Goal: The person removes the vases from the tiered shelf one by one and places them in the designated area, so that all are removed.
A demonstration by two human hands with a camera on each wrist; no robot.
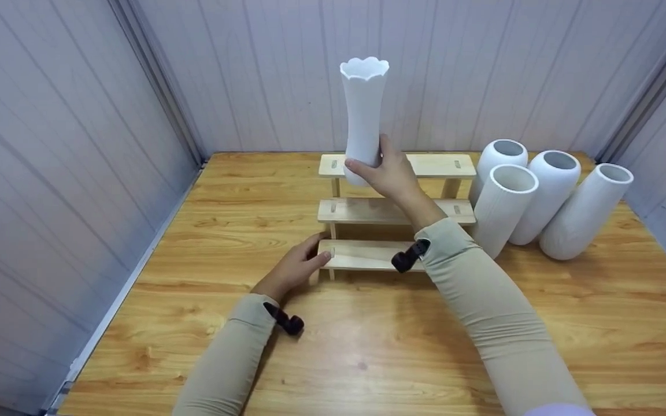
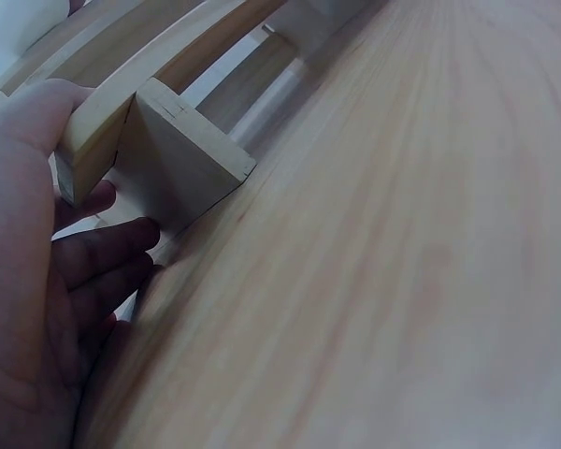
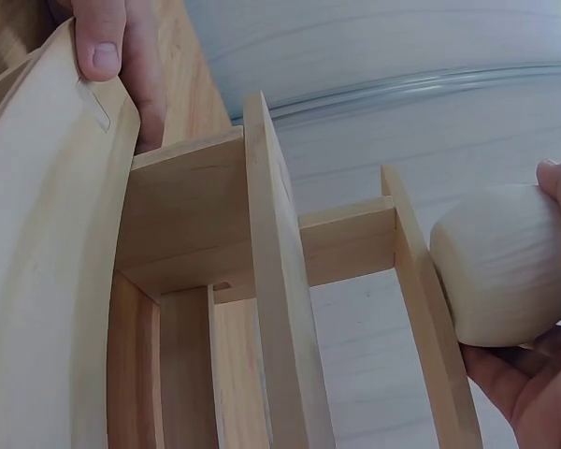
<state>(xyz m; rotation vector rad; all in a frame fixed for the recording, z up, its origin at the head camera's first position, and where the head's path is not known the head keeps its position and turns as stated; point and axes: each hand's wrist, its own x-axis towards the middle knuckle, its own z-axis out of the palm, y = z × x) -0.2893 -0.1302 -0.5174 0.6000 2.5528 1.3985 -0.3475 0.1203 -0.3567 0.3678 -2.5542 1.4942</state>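
My right hand (image 1: 393,176) grips a white vase (image 1: 363,112) with a scalloped rim near its base, thumb on one side and fingers round the other. The vase stands upright at the left part of the top tier of a three-tier wooden stand (image 1: 362,254). In the right wrist view, its rounded bottom (image 3: 496,267) is right against the top board (image 3: 430,309); whether it bears its weight there I cannot tell. My left hand (image 1: 295,266) holds the left end of the lowest board, thumb on top and fingers beneath, as the left wrist view shows.
Several white vases stand close together at the stand's right: a ribbed one (image 1: 506,202), a smooth one (image 1: 550,190), one at the back (image 1: 503,153), and a tilted-looking one (image 1: 587,214). Panelled walls (image 1: 263,75) bound the wood-grain table (image 1: 211,231) at the back and sides.
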